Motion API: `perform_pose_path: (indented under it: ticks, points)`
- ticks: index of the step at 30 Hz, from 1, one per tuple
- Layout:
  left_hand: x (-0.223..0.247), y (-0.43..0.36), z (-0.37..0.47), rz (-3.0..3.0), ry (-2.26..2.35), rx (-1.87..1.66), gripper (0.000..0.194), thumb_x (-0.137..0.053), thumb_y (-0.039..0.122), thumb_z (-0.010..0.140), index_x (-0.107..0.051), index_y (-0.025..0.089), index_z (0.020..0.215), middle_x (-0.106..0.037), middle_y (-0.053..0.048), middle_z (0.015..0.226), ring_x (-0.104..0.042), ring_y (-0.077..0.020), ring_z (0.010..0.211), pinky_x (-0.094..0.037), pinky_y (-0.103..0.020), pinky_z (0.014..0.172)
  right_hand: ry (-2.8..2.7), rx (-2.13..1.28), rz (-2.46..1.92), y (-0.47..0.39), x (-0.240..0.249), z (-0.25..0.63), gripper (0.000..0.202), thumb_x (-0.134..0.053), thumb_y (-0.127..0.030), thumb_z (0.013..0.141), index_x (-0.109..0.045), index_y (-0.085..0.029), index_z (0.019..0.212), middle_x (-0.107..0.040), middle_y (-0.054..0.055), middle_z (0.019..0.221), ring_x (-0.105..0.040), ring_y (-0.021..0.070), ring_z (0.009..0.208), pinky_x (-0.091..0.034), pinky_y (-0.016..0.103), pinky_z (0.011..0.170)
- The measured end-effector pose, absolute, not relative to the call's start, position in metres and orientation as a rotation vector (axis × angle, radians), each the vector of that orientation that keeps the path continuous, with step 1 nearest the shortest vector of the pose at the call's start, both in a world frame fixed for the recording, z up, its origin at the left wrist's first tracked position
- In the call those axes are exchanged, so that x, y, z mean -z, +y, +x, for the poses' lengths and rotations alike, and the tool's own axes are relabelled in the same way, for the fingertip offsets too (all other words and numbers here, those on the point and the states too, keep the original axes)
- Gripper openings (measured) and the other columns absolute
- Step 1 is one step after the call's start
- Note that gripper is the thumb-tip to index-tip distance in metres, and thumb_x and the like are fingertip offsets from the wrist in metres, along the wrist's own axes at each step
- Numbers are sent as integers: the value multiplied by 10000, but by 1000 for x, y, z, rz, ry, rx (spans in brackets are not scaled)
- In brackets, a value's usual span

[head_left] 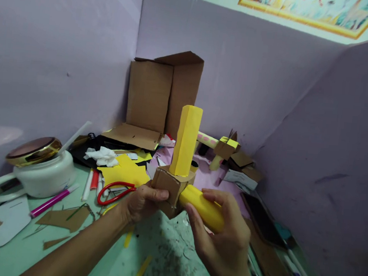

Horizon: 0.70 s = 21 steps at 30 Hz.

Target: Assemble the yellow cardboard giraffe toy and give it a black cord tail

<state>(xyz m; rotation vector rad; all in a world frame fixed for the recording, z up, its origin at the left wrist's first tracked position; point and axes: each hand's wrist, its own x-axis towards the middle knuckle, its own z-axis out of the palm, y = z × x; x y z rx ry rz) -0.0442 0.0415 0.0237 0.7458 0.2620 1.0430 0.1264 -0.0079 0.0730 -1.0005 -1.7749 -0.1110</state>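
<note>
Above the table my left hand is closed on a small brown cardboard box, thumb on its front face. A yellow paper tube stands upright from the top of that box. My right hand grips a second yellow tube, its fingers wrapped round it. That tube's near end meets the right side of the box; whether it is inserted or only touching, I cannot tell. Just left of my left hand lie scissors with red handles, their blades partly hidden.
At left stands a white mug with a gold-rimmed lid, near a purple pen. Yellow paper and cardboard scraps litter the table. Behind is an open cardboard box. A phone and another cardboard piece with tubes are at right.
</note>
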Motion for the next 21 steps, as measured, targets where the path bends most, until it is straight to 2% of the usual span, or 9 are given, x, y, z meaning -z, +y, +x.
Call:
perform_pose_path:
  ticks: [4, 11, 15, 21]
  points:
    - [-21, 37, -39, 727, 283, -1013, 393, -705, 178, 631, -690, 123, 1019, -737, -83, 934, -653, -248, 880, -457, -349, 822, -1728, 123, -988, -9, -68, 130, 213, -647, -224, 771, -512, -189, 932, -594, 53, 848, -613, 182, 757, -537, 294, 623]
    - [-25, 37, -48, 768, 215, -1074, 370, -703, 132, 534, -749, 153, 900, -755, -41, 856, -664, -254, 859, -499, -318, 825, -1694, 275, -766, -16, -57, 117, 250, -683, -119, 718, -529, -151, 912, -611, 104, 896, -613, 202, 813, -564, 330, 679]
    - [-31, 36, -50, 818, 209, -1032, 470, -666, 85, 490, -739, 131, 952, -749, -57, 924, -655, -265, 890, -514, -320, 820, -1664, 339, -698, -18, -53, 111, 199, -676, -128, 723, -554, -145, 879, -604, 109, 922, -619, 208, 819, -583, 343, 681]
    - [-35, 35, -47, 852, 214, -1064, 414, -764, 169, 473, -756, 150, 886, -747, -46, 859, -659, -234, 795, -518, -275, 752, -1664, 380, -714, -16, -49, 114, 235, -701, -159, 705, -555, -159, 889, -600, 96, 945, -629, 188, 815, -600, 302, 660]
